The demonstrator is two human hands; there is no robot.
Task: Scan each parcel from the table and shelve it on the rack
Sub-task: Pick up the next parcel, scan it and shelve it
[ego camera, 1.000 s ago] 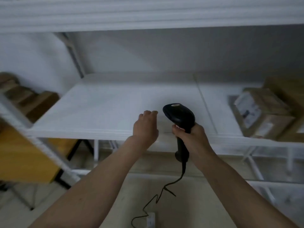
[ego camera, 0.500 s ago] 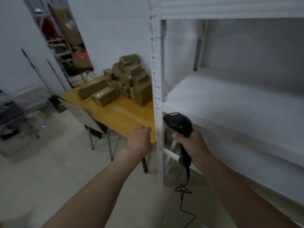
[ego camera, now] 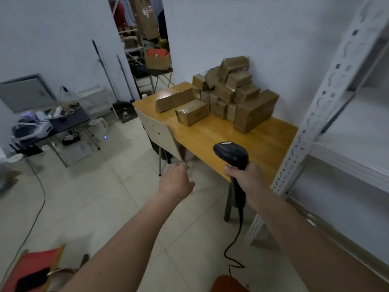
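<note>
Pale floor tiles (ego camera: 117, 192) and plain white walls fill most of the view. Far left, a low dark side table (ego camera: 69, 121) carries a tangle of white gear and cables, too blurred to name with any certainty. Behind it two thin poles (ego camera: 105, 68) lean on the wall beside an open doorway (ego camera: 145, 39), through which stacked goods show. At the bottom left edge sits something red (ego camera: 31, 264), cut off by the frame.

Moving toward the middle, a pale chair (ego camera: 160, 135) stands tucked against the near-left side of a wooden table (ego camera: 242, 140). The parcels (ego camera: 227, 91), brown cardboard boxes, lie piled at the table's far end against the wall, with two longer boxes lying flat in front of the heap on its left.

The left hand (ego camera: 175, 182) hangs over the floor just short of the table's near corner, palm down, fingers loosely curled and holding nothing. To its right, the right hand (ego camera: 245, 178) is wrapped around the grip of a black barcode scanner (ego camera: 231, 154), whose head points up and away; its cable (ego camera: 235, 245) drops to the floor in a loose curl.

At the right edge, the white metal rack (ego camera: 328, 102) stands touching the table's end, its perforated upright slanting across the view and bare white shelves behind it
</note>
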